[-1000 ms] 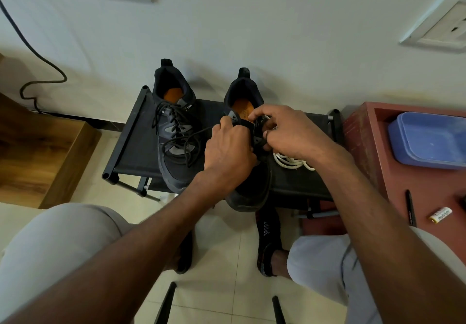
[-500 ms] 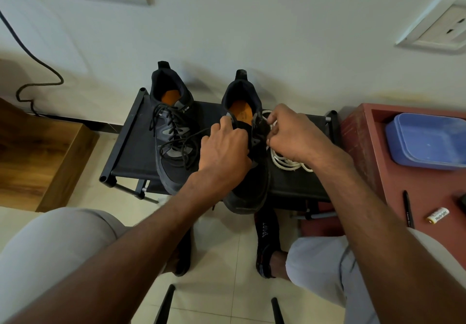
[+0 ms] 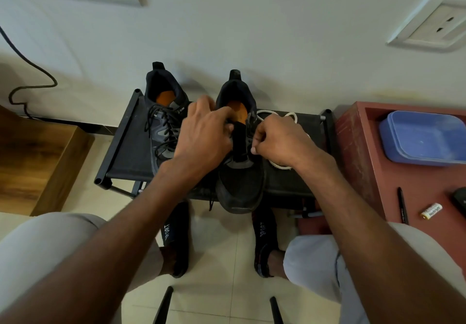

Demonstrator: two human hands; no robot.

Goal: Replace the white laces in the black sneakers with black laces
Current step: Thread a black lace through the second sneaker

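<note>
Soft, even indoor light is cast; faint shadows are thrown on the wall (image 3: 252, 34). Edges are bowed by wide-angle distortion; the left hand (image 3: 204, 137) is slightly blurred.

A second ago we had both hands bunched together over the tongue of the right sneaker (image 3: 239, 172); now they have drawn apart, and the bare tongue shows between them. Our left hand (image 3: 204, 137) has slid toward the shoe's left side and up toward the collar, its grip at the opening's edge. Our right hand (image 3: 280, 139) has dropped toward the shoe's right side, pinching the black lace (image 3: 249, 132), and more of the white laces (image 3: 277, 117) behind it on the rack now shows.
</note>
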